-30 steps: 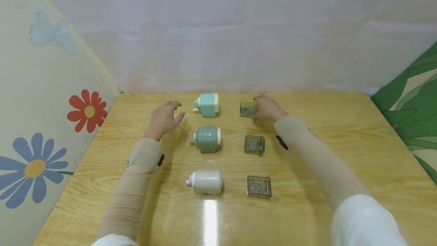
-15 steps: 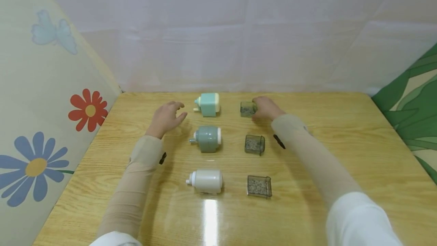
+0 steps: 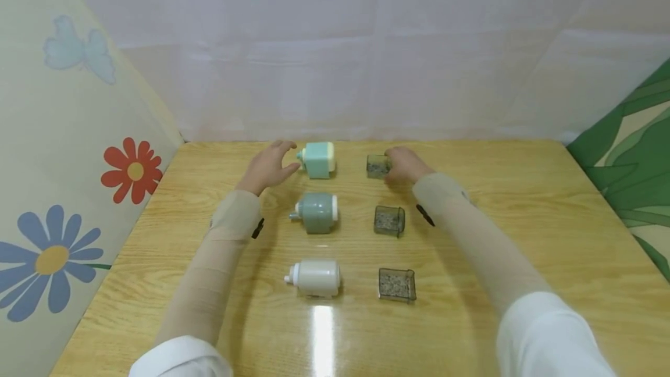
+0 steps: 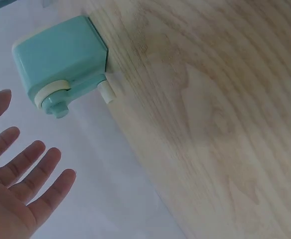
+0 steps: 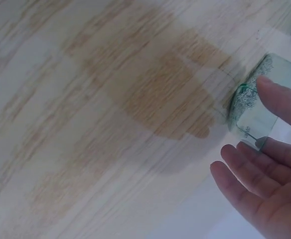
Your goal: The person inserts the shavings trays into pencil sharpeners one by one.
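On the table lies a mint pencil sharpener (image 3: pixel 316 160), its crank side toward my left hand (image 3: pixel 267 169). That hand is spread, thumb and fingers apart, just short of the knob in the left wrist view. My right hand (image 3: pixel 405 164) pinches the near end of a clear green shavings bin (image 5: pixel 280 74) between thumb and index finger, the other fingers loosely bent. Pencil shavings show inside the bin. Below the mint sharpener lie a dark green sharpener (image 3: pixel 317 213) and a cream sharpener (image 3: pixel 318 278), each across from a smoky shavings bin.
The two smoky bins, a middle bin (image 3: pixel 388 220) and a front bin (image 3: pixel 396 284), hold shavings too. A white cloth (image 3: pixel 335 74) hangs behind the wooden table (image 3: pixel 497 220). Painted walls flank it on both sides.
My left hand has moved right and farther back, up to the mint sharpener's crank side. The right hand has shifted slightly left on the green bin; the other sharpeners and bins stay put.
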Action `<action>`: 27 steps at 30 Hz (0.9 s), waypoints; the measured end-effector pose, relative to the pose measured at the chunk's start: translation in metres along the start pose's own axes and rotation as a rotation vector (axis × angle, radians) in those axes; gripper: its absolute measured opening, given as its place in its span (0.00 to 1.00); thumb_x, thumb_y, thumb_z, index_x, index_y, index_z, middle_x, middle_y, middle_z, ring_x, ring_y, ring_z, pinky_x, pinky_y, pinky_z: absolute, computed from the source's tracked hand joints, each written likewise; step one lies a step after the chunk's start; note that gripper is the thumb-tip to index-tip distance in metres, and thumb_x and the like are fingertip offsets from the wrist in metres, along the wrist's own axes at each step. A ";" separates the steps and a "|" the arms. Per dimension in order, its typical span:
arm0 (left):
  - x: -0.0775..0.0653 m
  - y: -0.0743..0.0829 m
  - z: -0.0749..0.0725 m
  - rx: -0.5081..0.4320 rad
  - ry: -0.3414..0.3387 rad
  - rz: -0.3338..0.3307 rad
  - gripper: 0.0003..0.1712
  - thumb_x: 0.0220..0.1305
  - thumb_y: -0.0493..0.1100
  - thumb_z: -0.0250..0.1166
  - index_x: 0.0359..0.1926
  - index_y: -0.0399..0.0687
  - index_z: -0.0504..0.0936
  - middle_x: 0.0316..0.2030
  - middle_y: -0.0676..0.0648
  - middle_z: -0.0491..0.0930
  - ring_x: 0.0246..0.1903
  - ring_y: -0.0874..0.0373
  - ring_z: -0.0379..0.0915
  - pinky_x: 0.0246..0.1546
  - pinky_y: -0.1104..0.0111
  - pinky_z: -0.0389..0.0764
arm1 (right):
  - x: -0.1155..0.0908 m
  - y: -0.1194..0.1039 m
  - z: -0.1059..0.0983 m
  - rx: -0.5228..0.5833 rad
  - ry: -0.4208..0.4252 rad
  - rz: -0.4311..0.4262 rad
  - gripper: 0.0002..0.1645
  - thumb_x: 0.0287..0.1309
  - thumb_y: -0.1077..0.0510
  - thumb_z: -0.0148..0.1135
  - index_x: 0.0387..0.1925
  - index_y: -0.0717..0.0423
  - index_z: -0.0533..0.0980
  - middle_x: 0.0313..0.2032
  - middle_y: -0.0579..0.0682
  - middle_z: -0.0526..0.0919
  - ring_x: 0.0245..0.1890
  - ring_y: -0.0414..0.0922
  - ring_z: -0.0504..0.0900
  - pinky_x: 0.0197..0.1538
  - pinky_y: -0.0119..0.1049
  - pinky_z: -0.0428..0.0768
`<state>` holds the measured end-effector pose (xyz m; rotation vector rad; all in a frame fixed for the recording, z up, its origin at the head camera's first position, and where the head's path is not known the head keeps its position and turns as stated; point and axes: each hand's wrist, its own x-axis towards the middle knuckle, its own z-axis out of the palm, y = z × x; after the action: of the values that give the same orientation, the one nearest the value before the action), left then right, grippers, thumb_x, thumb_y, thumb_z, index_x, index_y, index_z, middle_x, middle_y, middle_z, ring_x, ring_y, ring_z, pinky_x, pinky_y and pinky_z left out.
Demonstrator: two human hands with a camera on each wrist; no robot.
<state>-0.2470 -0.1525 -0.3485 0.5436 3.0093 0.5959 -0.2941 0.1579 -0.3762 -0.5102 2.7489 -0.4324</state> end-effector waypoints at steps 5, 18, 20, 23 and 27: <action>0.016 0.002 0.001 -0.019 -0.038 0.046 0.34 0.61 0.48 0.60 0.64 0.41 0.60 0.60 0.37 0.62 0.57 0.42 0.61 0.55 0.50 0.66 | 0.000 0.001 0.001 -0.015 -0.008 -0.001 0.42 0.47 0.63 0.66 0.60 0.74 0.58 0.59 0.70 0.62 0.59 0.64 0.60 0.61 0.54 0.61; 0.045 0.017 0.000 0.003 -0.203 0.014 0.38 0.54 0.43 0.67 0.64 0.41 0.62 0.61 0.39 0.61 0.59 0.45 0.59 0.58 0.55 0.63 | 0.002 0.004 0.001 -0.011 -0.009 0.008 0.42 0.46 0.63 0.67 0.60 0.73 0.59 0.58 0.70 0.63 0.58 0.63 0.62 0.61 0.54 0.61; 0.048 0.017 0.000 0.010 -0.208 0.013 0.37 0.53 0.41 0.68 0.63 0.40 0.63 0.59 0.39 0.64 0.57 0.46 0.61 0.57 0.56 0.64 | 0.002 0.003 0.000 -0.008 -0.009 0.014 0.42 0.46 0.63 0.67 0.60 0.73 0.59 0.59 0.69 0.63 0.59 0.63 0.62 0.61 0.54 0.61; 0.051 0.018 0.002 0.021 -0.210 0.007 0.37 0.52 0.38 0.68 0.62 0.37 0.64 0.58 0.38 0.67 0.56 0.46 0.63 0.57 0.58 0.65 | 0.003 0.002 0.000 -0.003 -0.016 0.023 0.42 0.47 0.63 0.67 0.61 0.72 0.58 0.59 0.69 0.62 0.59 0.63 0.61 0.61 0.54 0.61; 0.054 0.019 0.005 0.039 -0.201 -0.004 0.38 0.49 0.37 0.70 0.61 0.34 0.64 0.57 0.37 0.68 0.55 0.46 0.64 0.58 0.59 0.64 | 0.004 0.002 0.001 -0.008 -0.022 0.025 0.42 0.48 0.63 0.66 0.61 0.71 0.58 0.60 0.68 0.62 0.59 0.62 0.61 0.60 0.54 0.62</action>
<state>-0.2910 -0.1157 -0.3441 0.5621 2.8371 0.4534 -0.2979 0.1580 -0.3786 -0.4784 2.7343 -0.4079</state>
